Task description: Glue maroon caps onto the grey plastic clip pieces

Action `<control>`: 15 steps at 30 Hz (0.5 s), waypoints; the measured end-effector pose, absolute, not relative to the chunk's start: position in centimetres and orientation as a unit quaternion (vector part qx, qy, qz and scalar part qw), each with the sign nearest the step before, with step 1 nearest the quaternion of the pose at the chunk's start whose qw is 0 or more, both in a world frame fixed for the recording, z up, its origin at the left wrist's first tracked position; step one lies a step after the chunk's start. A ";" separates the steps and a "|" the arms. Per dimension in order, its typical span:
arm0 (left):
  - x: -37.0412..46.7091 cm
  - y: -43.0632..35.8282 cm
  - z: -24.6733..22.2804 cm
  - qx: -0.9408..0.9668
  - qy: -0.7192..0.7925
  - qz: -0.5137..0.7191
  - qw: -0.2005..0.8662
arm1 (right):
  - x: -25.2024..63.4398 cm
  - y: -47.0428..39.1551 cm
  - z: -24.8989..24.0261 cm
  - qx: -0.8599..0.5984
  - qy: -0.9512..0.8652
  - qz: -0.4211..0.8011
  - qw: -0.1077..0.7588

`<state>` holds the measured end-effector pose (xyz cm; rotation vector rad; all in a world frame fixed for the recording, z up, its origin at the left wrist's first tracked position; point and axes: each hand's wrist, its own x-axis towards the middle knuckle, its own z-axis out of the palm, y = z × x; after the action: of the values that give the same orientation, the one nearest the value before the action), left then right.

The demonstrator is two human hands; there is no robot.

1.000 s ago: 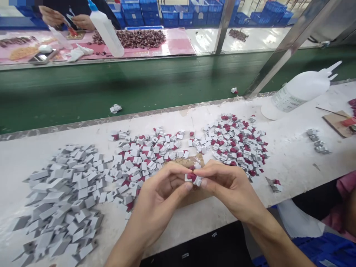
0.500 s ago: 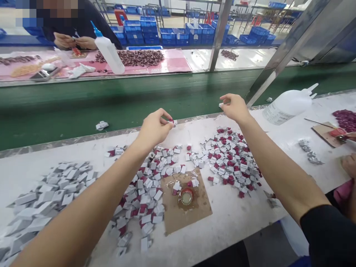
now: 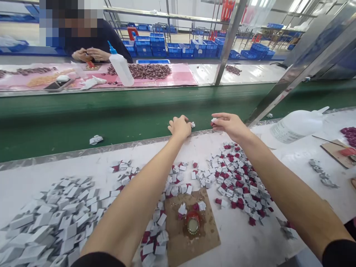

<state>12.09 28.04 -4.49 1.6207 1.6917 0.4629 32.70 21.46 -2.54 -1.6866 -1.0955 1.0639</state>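
Observation:
My left hand [image 3: 180, 127] reaches over the near edge of the green belt, its fingers closed in a pinch. At its fingertips is a small grey-and-maroon plastic piece [image 3: 193, 125]. To its right, my right hand [image 3: 229, 124] pinches another small grey-and-maroon piece [image 3: 213, 121] between thumb and fingers. The two hands are apart, with a short gap between the pieces. Below them lie a pile of grey-and-maroon pieces [image 3: 241, 178] on the right and a heap of grey blocks [image 3: 55, 218] on the left.
A brown cardboard square [image 3: 194, 246] bears a wet bottle cap [image 3: 193, 224] and loose pieces. A white squeeze bottle [image 3: 294, 126] lies at right by a slanted metal post [image 3: 274, 98]. Across the green belt [image 3: 55, 122], a person works near an upright bottle [image 3: 122, 70].
My left hand has moved right and forward to the belt's edge. My right hand has come slightly left, so the hands are closer. The view has tilted upward.

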 end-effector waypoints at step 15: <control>3.1 9.2 3.6 0.632 0.395 0.320 0.585 | 24.4 5.1 4.1 -0.591 -0.501 0.439 0.455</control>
<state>3.12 9.18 3.60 1.4732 0.9206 0.7470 24.43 5.08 4.11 -1.4569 -1.2353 1.0836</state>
